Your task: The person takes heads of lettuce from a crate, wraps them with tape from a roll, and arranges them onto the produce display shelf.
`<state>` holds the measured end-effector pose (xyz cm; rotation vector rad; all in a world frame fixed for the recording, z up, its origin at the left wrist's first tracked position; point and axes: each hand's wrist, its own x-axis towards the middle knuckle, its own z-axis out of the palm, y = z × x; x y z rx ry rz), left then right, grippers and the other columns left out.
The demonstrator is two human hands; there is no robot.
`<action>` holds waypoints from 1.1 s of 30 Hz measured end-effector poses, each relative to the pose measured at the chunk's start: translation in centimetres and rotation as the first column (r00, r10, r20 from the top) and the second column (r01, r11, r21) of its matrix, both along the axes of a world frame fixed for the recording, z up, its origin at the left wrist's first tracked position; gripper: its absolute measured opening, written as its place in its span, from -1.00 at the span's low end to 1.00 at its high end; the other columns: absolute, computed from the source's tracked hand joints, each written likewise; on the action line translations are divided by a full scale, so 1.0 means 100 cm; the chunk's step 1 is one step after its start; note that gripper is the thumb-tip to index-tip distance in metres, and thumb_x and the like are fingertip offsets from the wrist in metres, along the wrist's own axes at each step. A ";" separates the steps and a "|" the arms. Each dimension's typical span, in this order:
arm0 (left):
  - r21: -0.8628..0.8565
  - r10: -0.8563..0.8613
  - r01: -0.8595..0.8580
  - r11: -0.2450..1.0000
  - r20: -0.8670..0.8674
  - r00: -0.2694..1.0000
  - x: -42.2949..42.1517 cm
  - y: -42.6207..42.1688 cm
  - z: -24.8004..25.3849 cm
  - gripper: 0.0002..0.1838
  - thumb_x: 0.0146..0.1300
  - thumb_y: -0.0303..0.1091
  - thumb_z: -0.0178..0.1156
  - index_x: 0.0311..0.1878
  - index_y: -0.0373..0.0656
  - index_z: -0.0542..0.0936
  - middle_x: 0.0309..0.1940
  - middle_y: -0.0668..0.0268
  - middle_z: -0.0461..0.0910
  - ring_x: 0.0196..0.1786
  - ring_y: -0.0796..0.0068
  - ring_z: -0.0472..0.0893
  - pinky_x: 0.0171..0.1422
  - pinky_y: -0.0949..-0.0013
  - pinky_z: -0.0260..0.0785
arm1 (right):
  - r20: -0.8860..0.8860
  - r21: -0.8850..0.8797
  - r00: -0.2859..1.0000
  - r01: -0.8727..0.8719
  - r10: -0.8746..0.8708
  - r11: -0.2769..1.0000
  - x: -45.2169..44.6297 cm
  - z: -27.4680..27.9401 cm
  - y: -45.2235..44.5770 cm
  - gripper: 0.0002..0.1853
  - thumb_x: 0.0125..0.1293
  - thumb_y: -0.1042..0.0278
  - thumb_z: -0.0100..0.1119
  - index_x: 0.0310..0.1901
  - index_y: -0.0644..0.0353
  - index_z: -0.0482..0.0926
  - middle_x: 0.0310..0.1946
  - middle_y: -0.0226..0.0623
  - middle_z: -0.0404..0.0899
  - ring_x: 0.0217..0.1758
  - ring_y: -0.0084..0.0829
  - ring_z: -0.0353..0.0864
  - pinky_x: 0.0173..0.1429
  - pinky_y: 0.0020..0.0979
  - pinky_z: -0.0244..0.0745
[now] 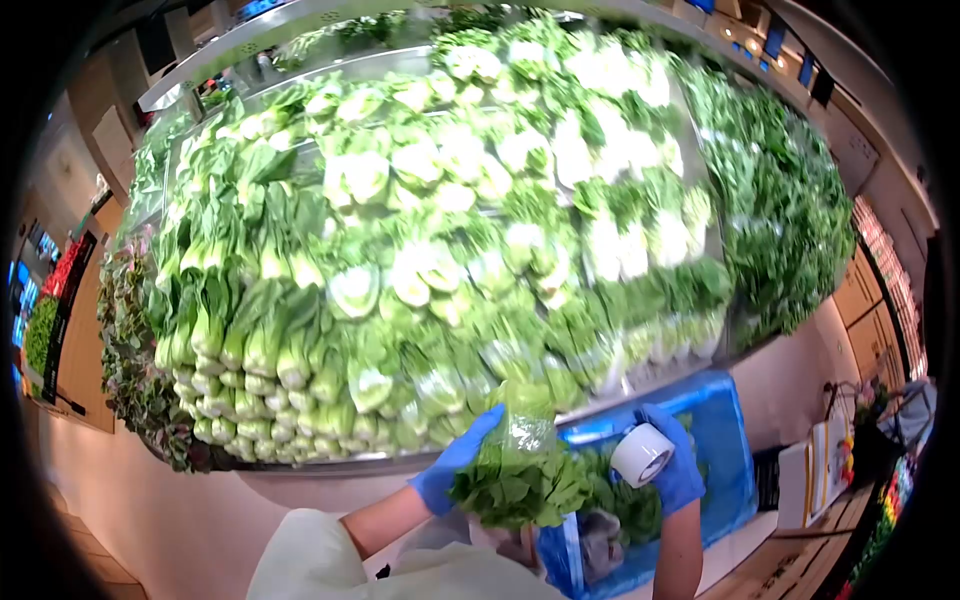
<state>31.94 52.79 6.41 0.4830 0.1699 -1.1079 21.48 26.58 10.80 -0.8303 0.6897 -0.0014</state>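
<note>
At five o'clock we see a blue crate (742, 470), and in it there are loose green leaves (635, 508) and, nearer to us, a grey, soft-looking thing (602, 548) which we cannot identify. The big container is the sloping display (345, 466) with a metal front rim. It bears white-stemmed bok choy (240, 340) stacked in rows at nine o'clock, and pale, rounded heads of leafy greens (425, 270) in its middle. At two o'clock a bank of dark green leaves (770, 200) stands, and beyond the bok choy, also toward nine o'clock, hang purplish leaves (130, 340).

The lettuce bunch (527, 440) is at six o'clock, in front of the display and beside the crate. Its pale end points to twelve o'clock, its darker, ruffled leaves spread toward us, and a clear, shiny film glints on its middle. Our left hand (455, 468), in a blue glove, grasps this bunch from its nine o'clock side. Our right hand (680, 462), gloved in the same blue, grips a white tape roll (642, 455) above the crate.
</note>
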 end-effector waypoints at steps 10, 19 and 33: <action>0.131 0.205 -0.348 0.928 0.601 0.772 0.155 0.121 0.066 -0.55 0.33 -0.23 -0.07 0.23 -0.19 0.29 0.24 0.24 0.26 0.30 0.44 0.24 0.37 0.38 0.01 | 0.223 -0.306 0.970 -0.027 0.099 0.952 0.172 0.049 0.105 -0.73 0.23 0.26 0.03 -0.15 0.27 0.52 -0.32 -0.24 0.56 -0.30 -0.37 0.56 -0.16 -0.37 0.51; -0.073 0.325 -0.872 0.484 0.940 0.102 0.280 0.114 0.133 -0.25 -0.19 -0.45 0.47 0.10 -0.24 0.28 -0.08 0.23 0.45 -0.09 0.49 0.48 -0.06 0.48 0.44 | 0.295 -0.542 0.411 0.816 0.863 -0.203 0.142 0.211 0.154 -0.53 -0.14 0.03 0.30 -0.34 0.30 0.48 -0.48 -0.10 0.51 -0.45 -0.13 0.52 -0.27 -0.03 0.48; -0.496 -0.506 -0.706 0.505 0.492 -0.708 0.382 0.129 0.161 -0.36 -0.15 -0.53 0.33 0.10 -0.16 0.37 0.10 0.19 0.36 0.16 0.25 0.36 0.30 0.27 0.15 | 0.143 -0.829 0.650 0.491 0.747 -0.268 0.156 0.198 0.078 -0.64 -0.18 0.19 0.28 -0.34 0.24 0.54 -0.43 -0.16 0.57 -0.33 -0.11 0.56 -0.12 -0.06 0.40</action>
